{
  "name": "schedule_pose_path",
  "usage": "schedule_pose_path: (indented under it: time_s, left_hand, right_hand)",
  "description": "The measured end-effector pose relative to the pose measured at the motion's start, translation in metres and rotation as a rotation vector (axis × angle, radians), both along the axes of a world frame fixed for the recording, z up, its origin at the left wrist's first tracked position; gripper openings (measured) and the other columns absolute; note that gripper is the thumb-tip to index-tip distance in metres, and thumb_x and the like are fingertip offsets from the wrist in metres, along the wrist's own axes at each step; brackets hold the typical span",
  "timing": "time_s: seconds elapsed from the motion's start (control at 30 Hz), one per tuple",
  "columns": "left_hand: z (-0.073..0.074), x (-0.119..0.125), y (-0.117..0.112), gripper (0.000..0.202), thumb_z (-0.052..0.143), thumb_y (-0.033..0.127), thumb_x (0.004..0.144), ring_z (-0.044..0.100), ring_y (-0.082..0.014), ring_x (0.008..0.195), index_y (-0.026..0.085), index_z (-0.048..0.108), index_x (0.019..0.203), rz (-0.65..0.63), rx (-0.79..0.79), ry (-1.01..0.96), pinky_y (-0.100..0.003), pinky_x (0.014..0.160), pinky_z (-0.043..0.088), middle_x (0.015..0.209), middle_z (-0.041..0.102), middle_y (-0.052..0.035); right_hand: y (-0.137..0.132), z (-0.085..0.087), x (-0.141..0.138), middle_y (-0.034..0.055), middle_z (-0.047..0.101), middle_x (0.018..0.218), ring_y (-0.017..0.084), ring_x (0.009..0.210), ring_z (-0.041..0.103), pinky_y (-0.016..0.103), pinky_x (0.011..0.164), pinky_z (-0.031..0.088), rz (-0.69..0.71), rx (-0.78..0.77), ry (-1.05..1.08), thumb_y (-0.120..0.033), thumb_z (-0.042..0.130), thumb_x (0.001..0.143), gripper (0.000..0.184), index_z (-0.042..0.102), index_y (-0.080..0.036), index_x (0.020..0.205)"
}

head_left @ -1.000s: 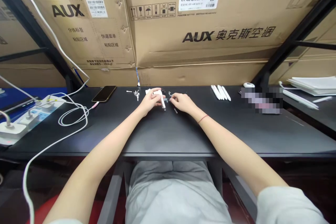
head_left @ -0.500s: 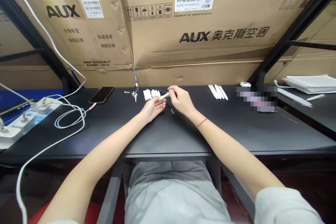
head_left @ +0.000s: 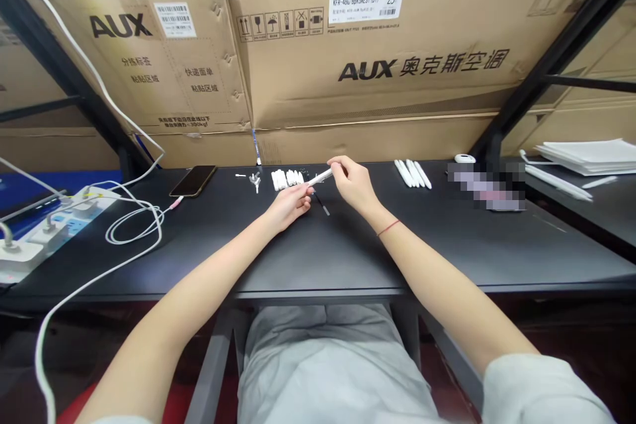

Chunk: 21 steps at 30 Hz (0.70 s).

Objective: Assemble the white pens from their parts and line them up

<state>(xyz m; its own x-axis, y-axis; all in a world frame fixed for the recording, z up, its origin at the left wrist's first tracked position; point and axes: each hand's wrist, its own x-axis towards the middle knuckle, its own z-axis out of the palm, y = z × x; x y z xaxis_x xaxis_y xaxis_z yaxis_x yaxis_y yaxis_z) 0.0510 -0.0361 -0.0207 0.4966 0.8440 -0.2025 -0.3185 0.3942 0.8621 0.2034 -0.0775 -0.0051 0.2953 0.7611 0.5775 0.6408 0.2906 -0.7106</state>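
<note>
My left hand pinches a slim white pen barrel between thumb and fingers, just above the black desk. The barrel slants up to the right. At its other end my right hand has thumb and forefinger closed; exactly where the fingertips meet the barrel is hard to see. Under the hands lies a dark, thin pen refill with a pale end. Behind my left hand sit several short white pen parts in a row, with tiny dark pieces beside them. Small white clip-like parts lie further left.
Several white pens lie side by side to the right. A phone with a white cable and a power strip occupy the left. Further right are a white case and stacked paper. Large cardboard boxes stand behind the desk.
My right hand has shifted slightly right and up, and more of the white barrel shows between the hands. My left fingers have closed more around it.
</note>
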Motion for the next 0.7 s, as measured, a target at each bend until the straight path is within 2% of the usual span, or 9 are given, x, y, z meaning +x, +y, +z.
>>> schedule_pose_path:
  time_s: [0.2,0.37,0.7]
  left_hand:
    - [-0.0007,0.0006,0.0003,0.017,0.048,0.003,0.088,0.052,-0.0036,0.053,0.009,0.063,0.085,-0.043,-0.037,-0.010,-0.015,0.053,0.044,0.070,0.059,-0.0019]
    - [-0.0001,0.0010,-0.0006,0.011,0.054,0.006,0.086,0.051,-0.0039,0.053,0.009,0.064,0.084,-0.071,-0.020,-0.030,-0.016,0.054,0.045,0.071,0.059,-0.0024]
    - [-0.0033,0.0008,-0.0017,0.010,0.065,0.012,0.081,0.055,-0.0050,0.060,0.013,0.064,0.091,0.057,0.159,0.071,-0.020,0.065,0.049,0.090,0.068,-0.0057]
  right_hand:
    - [-0.0008,0.0038,0.0017,-0.0029,0.050,0.061,0.013,0.056,0.045,0.026,0.060,0.038,0.045,0.073,-0.039,-0.029,0.047,0.082,0.012,0.055,-0.020,0.083]
    - [-0.0018,0.0053,0.0018,-0.0025,0.049,0.061,0.013,0.056,0.045,0.025,0.059,0.038,0.023,0.057,-0.061,-0.032,0.045,0.084,0.014,0.052,-0.021,0.079]
    - [-0.0015,0.0039,0.0044,-0.0038,0.048,0.059,0.012,0.056,0.046,0.024,0.059,0.039,0.027,0.035,0.034,-0.031,0.046,0.083,0.015,0.052,-0.021,0.075]
